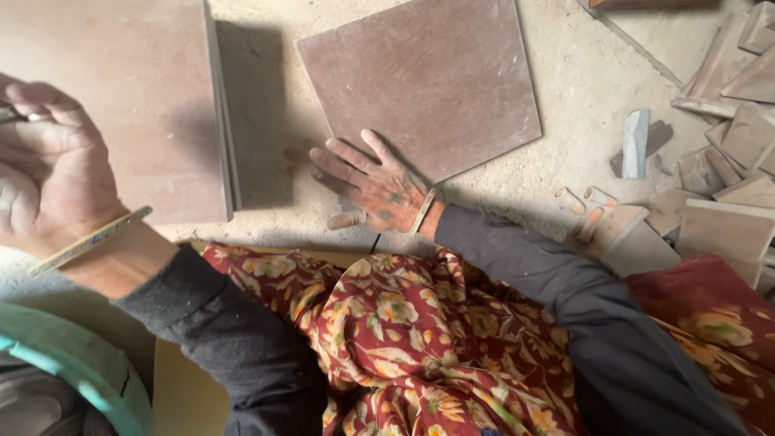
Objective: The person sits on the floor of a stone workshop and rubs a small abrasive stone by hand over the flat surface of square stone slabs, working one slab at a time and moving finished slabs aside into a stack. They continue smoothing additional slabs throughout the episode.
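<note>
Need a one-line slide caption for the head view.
Right hand rests by a square brown tile; left hand pinches a thin tool beside stacked tiles.

Bare sandy floor (581, 89) right of the square tile (420, 81) gives open passage up to the upright grey shard (635, 144). Narrow shaded gap (262, 121) between tile stack (121, 105) and square tile. Far right blocked by heaped tile offcuts (726, 145). Near side closed by floral cloth (404, 339).

tile stack (121, 105) left of single tile (420, 81)
</note>
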`<action>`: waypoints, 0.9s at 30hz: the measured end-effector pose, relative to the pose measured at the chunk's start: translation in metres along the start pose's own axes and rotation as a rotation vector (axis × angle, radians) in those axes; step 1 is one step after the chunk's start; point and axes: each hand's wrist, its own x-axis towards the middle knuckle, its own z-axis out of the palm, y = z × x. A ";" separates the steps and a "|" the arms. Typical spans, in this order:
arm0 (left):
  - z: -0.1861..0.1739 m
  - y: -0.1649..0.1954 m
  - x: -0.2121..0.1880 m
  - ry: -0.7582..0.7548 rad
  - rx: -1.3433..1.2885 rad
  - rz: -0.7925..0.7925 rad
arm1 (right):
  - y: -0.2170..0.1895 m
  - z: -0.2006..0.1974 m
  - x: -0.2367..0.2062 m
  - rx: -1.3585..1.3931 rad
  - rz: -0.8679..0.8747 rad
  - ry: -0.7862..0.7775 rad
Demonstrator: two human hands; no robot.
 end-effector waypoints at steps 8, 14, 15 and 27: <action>-0.006 0.009 -0.008 0.049 0.006 -0.017 | 0.071 0.005 -0.057 -0.021 0.101 -0.266; -0.004 0.012 -0.007 0.029 0.004 0.014 | 0.115 -0.010 -0.115 -0.326 0.152 -0.013; -0.001 0.010 -0.006 0.022 0.006 0.012 | 0.105 -0.007 -0.110 -0.277 0.181 -0.140; 0.003 0.000 -0.004 0.050 0.033 -0.017 | 0.050 0.010 -0.051 -0.104 -0.025 -0.148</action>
